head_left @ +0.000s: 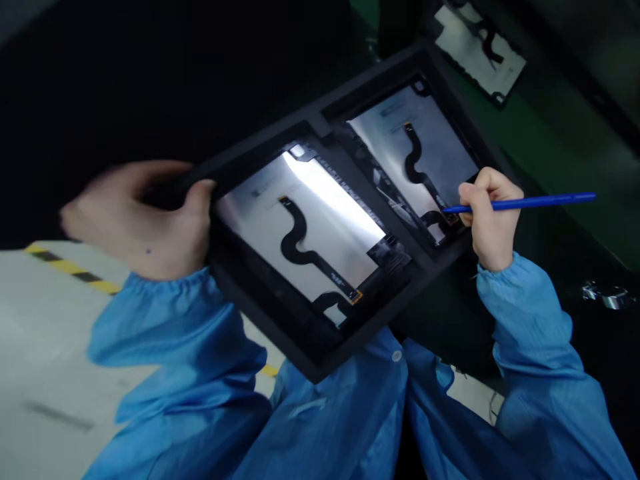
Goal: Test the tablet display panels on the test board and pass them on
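Observation:
My left hand (150, 223) grips the left end of a black tray (273, 325), thumb over the rim and fingers partly hidden behind it. The tray is tilted and has two compartments, each with a silvery flat panel. On the left panel (260, 220) lies a wavy black flex cable (295, 243) with a gold-edged end. The right panel (440, 140) carries a similar flex cable (414, 157). Pinched in my right hand (493, 217) is a slim blue pen-like stick (555, 200). Its tip is at the lower end of the right panel's cable; contact I cannot tell.
Another silvery panel (480, 57) with a dark cable lies on a green surface (560, 160) at the upper right. A shiny metal piece (607, 295) is at the right edge. Yellow-and-black tape (73, 268) marks the pale floor at left.

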Available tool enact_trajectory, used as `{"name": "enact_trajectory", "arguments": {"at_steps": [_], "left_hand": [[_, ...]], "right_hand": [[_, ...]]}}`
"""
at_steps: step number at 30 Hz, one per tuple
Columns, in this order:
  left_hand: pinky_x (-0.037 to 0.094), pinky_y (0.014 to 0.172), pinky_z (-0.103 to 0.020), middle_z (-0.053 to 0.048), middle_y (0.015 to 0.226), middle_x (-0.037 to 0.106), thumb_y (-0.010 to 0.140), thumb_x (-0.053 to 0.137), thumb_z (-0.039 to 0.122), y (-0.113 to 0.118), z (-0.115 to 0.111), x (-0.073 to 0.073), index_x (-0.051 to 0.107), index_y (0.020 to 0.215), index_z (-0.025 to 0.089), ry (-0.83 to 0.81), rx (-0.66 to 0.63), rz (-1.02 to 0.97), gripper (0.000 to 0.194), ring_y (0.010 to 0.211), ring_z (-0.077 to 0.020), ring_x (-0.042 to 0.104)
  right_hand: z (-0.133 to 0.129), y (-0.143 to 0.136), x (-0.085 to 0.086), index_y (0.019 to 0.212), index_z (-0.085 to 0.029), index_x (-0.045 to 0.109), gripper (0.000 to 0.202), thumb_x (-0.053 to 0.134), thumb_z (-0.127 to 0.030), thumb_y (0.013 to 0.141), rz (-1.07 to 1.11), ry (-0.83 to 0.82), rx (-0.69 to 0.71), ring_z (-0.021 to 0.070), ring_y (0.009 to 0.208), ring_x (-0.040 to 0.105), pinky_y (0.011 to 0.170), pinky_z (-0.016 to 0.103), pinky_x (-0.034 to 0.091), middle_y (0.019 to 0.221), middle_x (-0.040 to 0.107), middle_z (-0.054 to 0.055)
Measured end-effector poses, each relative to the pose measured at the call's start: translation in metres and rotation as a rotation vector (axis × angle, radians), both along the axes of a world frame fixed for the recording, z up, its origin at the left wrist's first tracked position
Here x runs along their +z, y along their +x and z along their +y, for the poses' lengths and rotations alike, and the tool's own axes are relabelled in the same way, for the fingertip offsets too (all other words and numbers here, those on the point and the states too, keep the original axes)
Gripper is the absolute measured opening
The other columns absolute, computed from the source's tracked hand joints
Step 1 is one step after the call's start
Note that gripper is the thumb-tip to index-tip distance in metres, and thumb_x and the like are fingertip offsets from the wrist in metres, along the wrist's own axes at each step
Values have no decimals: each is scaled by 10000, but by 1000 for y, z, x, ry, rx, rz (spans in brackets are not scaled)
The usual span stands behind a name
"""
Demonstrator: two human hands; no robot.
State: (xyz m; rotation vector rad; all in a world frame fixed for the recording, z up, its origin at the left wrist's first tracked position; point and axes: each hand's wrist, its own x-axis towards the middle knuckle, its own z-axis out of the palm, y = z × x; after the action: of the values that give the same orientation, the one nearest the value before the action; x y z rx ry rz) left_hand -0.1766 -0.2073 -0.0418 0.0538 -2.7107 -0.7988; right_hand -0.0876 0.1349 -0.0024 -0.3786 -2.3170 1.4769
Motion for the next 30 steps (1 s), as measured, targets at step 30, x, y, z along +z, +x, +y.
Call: {"name": "enact_trajectory", "arguments": {"at_steps": [30], "left_hand": [[497, 962, -320, 23, 1140, 725, 891, 570, 493, -3, 13, 26, 730, 1183, 187, -160, 33, -205, 453, 1136, -200, 683]], "right_hand": [[-91, 17, -6, 603, -219, 312, 315, 544, -188, 813, -235, 203, 694, 71, 473, 280, 489, 247, 249, 540, 279, -68]]}}
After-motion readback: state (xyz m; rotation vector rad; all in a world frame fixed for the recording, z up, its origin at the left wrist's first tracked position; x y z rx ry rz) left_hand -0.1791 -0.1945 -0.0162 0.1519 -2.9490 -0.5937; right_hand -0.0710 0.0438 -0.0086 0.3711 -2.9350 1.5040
